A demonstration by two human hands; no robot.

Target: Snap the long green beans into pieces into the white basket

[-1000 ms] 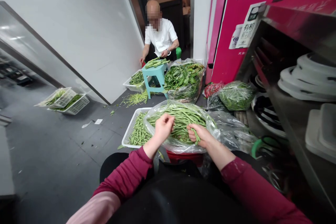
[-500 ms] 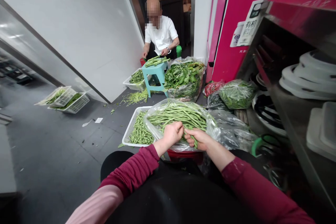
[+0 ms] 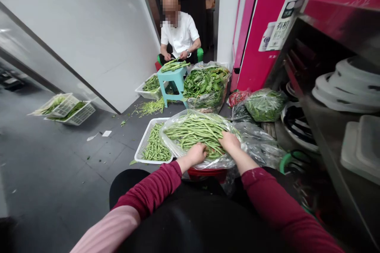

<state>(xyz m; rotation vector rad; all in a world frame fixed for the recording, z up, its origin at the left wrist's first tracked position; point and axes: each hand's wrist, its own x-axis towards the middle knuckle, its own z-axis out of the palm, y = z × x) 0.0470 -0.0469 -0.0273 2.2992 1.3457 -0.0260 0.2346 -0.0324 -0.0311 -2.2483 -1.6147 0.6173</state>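
Observation:
A big heap of long green beans (image 3: 194, 126) lies in an open clear plastic bag (image 3: 169, 142) in front of me. The bag rests over a red container (image 3: 204, 174). My left hand (image 3: 196, 154) is closed at the near edge of the heap; what its fingers hold is hidden. At the heap's right side, my right hand (image 3: 230, 142) has its fingers closed around the ends of some long beans. Left of the bag stands a white perforated basket (image 3: 139, 151) with short cut bean pieces (image 3: 156, 144) in it.
Across from me a person in white (image 3: 181, 33) handles green stalks over a light-blue stool (image 3: 172, 77). A bag of leafy greens (image 3: 206, 87) stands beside it. Bagged greens (image 3: 265, 104) and a metal shelf (image 3: 323, 126) are on my right. Two baskets (image 3: 80, 114) lie at left.
My hands were close together with a bean held in the right one. Now they are apart: the right has moved up and forward onto the heap, the left slightly down.

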